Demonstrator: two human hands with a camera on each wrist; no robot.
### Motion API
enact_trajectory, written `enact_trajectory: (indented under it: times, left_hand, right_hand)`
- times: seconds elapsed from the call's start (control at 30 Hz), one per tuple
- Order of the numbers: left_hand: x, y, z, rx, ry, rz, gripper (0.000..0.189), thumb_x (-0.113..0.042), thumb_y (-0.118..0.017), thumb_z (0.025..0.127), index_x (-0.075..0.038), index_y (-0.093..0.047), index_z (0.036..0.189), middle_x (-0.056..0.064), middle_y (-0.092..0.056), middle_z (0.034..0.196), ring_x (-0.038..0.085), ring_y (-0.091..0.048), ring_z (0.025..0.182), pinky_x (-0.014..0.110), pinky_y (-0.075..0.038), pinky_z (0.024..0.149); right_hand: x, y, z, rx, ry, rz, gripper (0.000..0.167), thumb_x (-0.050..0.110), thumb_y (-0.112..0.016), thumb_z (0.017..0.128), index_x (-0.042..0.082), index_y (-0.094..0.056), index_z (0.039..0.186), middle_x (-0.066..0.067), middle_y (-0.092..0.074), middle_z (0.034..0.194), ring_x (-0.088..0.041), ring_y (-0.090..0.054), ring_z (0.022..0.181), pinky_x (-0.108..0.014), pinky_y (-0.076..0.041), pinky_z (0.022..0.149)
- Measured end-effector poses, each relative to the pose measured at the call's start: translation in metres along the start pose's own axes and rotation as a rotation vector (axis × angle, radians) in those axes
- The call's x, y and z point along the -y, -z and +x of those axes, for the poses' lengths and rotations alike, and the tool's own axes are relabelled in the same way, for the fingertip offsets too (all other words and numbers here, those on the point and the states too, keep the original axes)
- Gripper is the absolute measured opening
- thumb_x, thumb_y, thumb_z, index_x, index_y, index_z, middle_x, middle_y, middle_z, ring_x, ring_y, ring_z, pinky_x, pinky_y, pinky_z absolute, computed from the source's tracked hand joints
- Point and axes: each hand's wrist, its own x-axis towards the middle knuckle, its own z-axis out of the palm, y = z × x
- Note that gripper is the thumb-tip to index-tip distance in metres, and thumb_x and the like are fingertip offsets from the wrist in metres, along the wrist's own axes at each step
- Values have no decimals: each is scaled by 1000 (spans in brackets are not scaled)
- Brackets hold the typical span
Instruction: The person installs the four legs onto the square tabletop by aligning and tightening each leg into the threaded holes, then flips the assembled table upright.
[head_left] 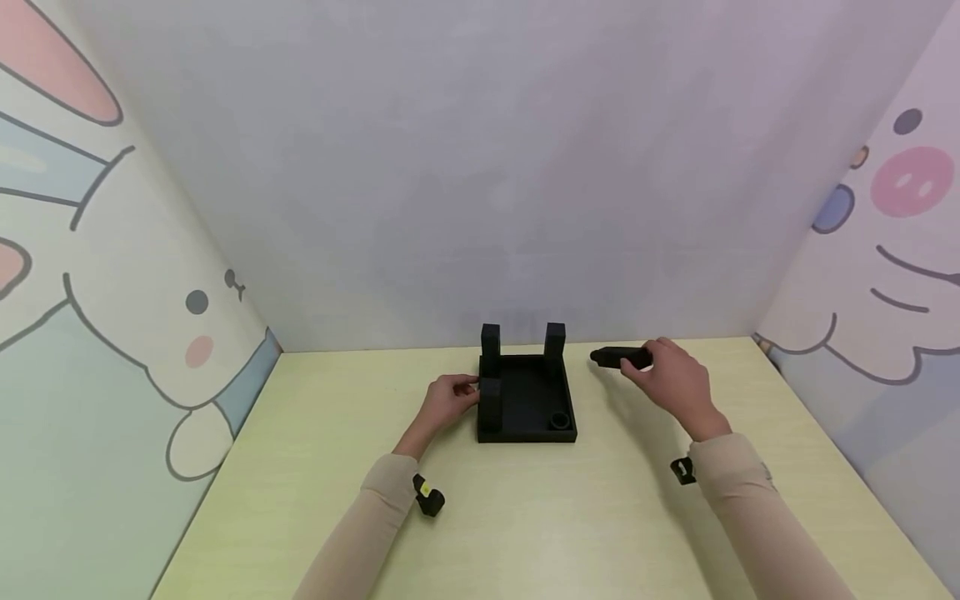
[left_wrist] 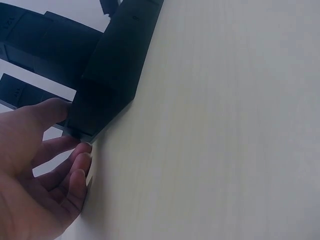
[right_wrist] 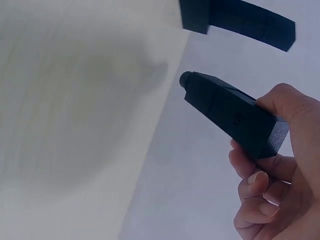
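Note:
A square black tray (head_left: 528,436) sits on the table with upright posts at its back left (head_left: 491,348), back right (head_left: 555,343) and front left (head_left: 491,407) corners. Its front right corner bears a round ring-shaped socket (head_left: 559,421). My left hand (head_left: 447,400) pinches the tray's left side; in the left wrist view the thumb (left_wrist: 54,111) lies against the black part and the other fingers curl beside it. Right of the tray, my right hand (head_left: 678,382) holds a loose black post (right_wrist: 227,111) above the table, thumb and fingers at its broad end. Its tapered end, with a round peg (right_wrist: 186,79), points left.
The pale wooden table (head_left: 540,525) meets a plain light wall (head_left: 510,208) just behind the tray. Side panels with cartoon animals stand left (head_left: 112,375) and right (head_left: 862,275). Small black wrist devices show by the left sleeve (head_left: 388,492) and right sleeve (head_left: 731,467).

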Motion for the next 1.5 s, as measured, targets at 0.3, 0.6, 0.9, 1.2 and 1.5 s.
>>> enact_trajectory:
  times: [0.3,0.6,0.9,1.2,1.5]
  left_hand:
    - [1,-1,1,-7,-2,3,31,-18,-71,95,-6,-73,123,8,-75,97,13,-65,84,29,-53,76]
    - [2,-2,2,-6,6,-19,31,-18,-72,94,-7,-73,123,9,-75,97,13,-65,83,26,-52,73]
    - [3,-2,1,-7,0,-24,30,-18,-72,94,-7,-74,122,9,-74,95,13,-63,81,25,-51,71]
    - [3,-3,1,-10,-5,-15,31,-19,-72,94,-7,-73,122,8,-74,95,13,-64,81,28,-52,75]
    - [4,-3,1,-6,-1,-18,30,-19,-72,95,-7,-73,123,8,-74,95,13,-64,81,28,-52,74]
  right_hand:
    - [18,20,0,6,26,41,40,42,-66,93,5,-69,104,-14,-67,101,-22,-59,70,-32,-40,50]
    - [47,32,-4,40,107,89,27,39,-69,92,12,-68,95,-4,-64,97,-17,-52,69,-30,-39,54]
    - [75,27,-10,79,231,111,23,39,-73,87,17,-66,90,3,-62,91,-11,-50,67,-28,-40,58]
    - [87,22,-13,121,310,72,28,39,-76,86,14,-67,95,3,-63,93,-8,-47,61,-27,-39,54]
    - [90,12,-15,139,353,26,26,40,-75,85,18,-64,90,7,-60,89,-4,-47,63,-25,-38,54]
